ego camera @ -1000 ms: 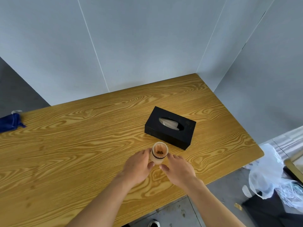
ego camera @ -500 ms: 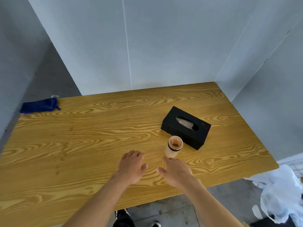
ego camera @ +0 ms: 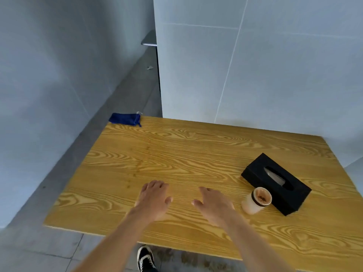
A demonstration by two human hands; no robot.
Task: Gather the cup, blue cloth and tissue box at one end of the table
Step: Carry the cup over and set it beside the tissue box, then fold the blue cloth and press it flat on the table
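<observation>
A pale cup (ego camera: 255,201) with a dark band and brown residue inside stands upright on the wooden table (ego camera: 176,158), touching or nearly touching the black tissue box (ego camera: 275,183) at the right. A blue cloth (ego camera: 125,119) lies at the far left corner. My left hand (ego camera: 154,199) and my right hand (ego camera: 215,206) hover over the table's near middle, palms down, fingers spread, holding nothing. The right hand is a short way left of the cup.
Grey walls stand close behind and to the right of the table. Grey floor runs along the table's left side. A black and white shoe (ego camera: 146,259) shows below the near edge.
Both hands let go of the cup and drew away to the left. The view has swung left, bringing the blue cloth further into the frame.
</observation>
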